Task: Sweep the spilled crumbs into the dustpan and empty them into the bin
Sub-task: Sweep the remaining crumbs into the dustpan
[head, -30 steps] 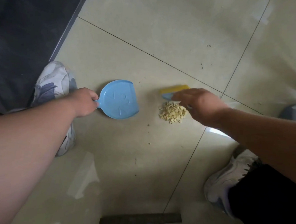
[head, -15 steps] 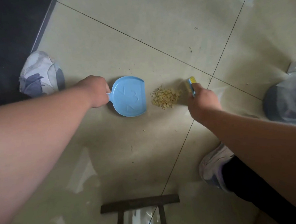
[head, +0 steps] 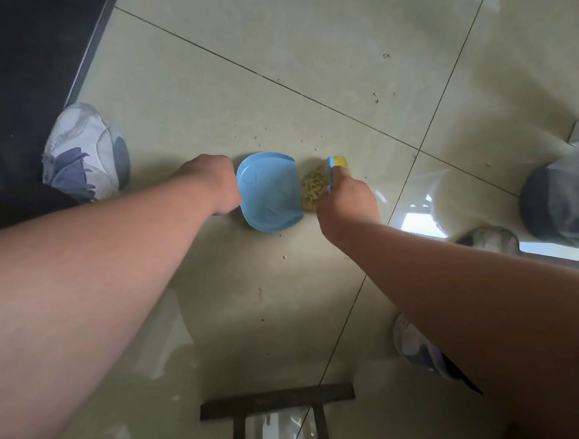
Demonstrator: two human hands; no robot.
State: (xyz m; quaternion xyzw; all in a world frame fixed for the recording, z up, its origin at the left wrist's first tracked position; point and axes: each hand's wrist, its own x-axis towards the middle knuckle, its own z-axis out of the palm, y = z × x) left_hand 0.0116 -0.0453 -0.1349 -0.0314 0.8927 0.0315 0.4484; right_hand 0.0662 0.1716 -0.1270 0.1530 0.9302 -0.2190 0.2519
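Note:
A small light-blue dustpan (head: 267,191) lies flat on the pale floor tiles, its open edge facing right. My left hand (head: 213,185) is shut on its handle, which the hand hides. A heap of yellowish crumbs (head: 313,189) sits right against the pan's open edge. My right hand (head: 346,199) is shut on a small brush (head: 337,163) with a blue body and yellow bristles, pressed against the right side of the heap. A few stray crumbs lie scattered on the tiles around.
My left shoe (head: 84,154) stands beside a dark mat (head: 17,66) at the upper left. My right shoe (head: 421,350) is at the lower right. A bin lined with a plastic bag (head: 565,199) stands at the right edge. A dark wooden frame (head: 277,401) sits at the bottom.
The brush has pushed the crumb heap leftward until it meets the dustpan's edge, and the pan has moved right toward it. The view has also shifted.

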